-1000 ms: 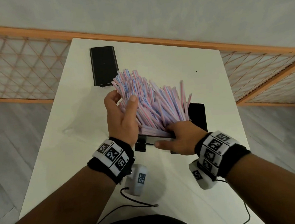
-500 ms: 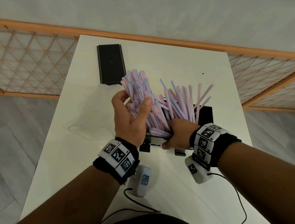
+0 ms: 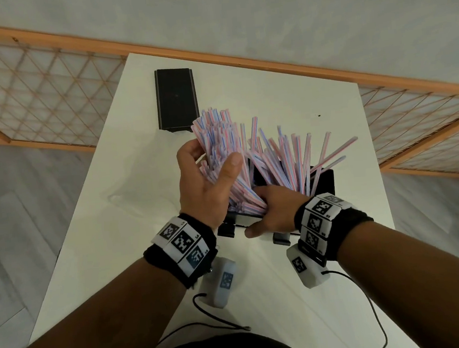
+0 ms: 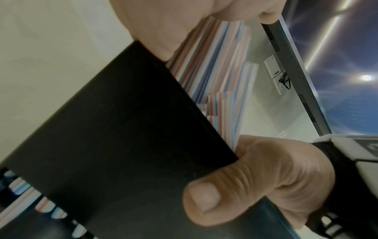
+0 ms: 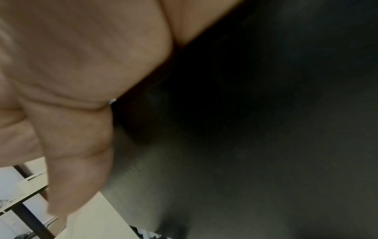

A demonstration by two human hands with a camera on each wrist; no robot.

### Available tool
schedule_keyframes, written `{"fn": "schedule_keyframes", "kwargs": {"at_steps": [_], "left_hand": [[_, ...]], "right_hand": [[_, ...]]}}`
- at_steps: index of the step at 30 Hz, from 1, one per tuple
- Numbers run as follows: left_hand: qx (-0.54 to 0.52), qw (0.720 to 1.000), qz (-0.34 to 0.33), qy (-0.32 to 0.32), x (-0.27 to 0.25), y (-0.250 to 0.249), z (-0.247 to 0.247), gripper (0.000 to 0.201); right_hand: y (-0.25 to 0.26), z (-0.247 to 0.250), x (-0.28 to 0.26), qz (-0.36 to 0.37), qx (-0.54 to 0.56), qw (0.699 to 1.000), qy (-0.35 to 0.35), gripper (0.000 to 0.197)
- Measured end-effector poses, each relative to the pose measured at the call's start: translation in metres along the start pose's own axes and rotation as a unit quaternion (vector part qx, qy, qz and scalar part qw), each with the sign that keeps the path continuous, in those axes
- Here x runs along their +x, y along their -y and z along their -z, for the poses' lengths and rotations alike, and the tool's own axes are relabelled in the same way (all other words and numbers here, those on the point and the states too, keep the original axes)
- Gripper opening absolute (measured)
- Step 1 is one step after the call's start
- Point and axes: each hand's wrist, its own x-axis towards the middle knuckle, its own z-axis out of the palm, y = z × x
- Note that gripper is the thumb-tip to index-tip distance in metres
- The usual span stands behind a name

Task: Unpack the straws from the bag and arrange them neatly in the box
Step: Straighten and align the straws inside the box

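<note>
I see the black box (image 3: 324, 181) near the front middle of the white table (image 3: 285, 91), lifted at its near end. The striped straws (image 3: 271, 159) stand out of it like a fan, with tips pointing to the far side and to the right. My left hand (image 3: 209, 184) is curled around the left part of the bundle, thumb on the near side and fingers behind it. My right hand (image 3: 272, 211) grips the near edge of the box: in the left wrist view its thumb (image 4: 206, 198) presses on the dark outer wall, while the other fingers go inside among the straws. The right wrist view is almost all palm and dark wall.

A black lid (image 3: 176, 99) lies flat at the far left part of the table, just beyond the straw tips. A clear bag (image 3: 141, 192) lies on the left, near the table edge. On the right of the box there is free table surface until the right edge.
</note>
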Motion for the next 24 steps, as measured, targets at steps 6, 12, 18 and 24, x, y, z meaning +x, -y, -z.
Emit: {"fn": "schedule_keyframes", "kwargs": {"at_steps": [6, 12, 18, 24], "left_hand": [[-0.016, 0.999, 0.005, -0.028, 0.001, -0.009, -0.001, 0.08], [0.002, 0.999, 0.013, -0.033, -0.002, -0.01, -0.001, 0.076], [0.023, 0.999, 0.028, -0.023, -0.003, -0.002, 0.0, 0.085], [0.039, 0.998, 0.034, -0.031, -0.003, 0.0, 0.002, 0.086]], "right_hand": [[0.002, 0.0, -0.004, -0.001, -0.007, 0.998, -0.055, 0.051], [-0.003, -0.003, -0.018, 0.004, -0.001, 0.991, -0.131, 0.064], [-0.012, -0.01, -0.022, -0.043, -0.042, 0.987, -0.151, 0.056], [-0.017, -0.011, -0.027, 0.006, 0.021, 0.989, -0.146, 0.042]]}}
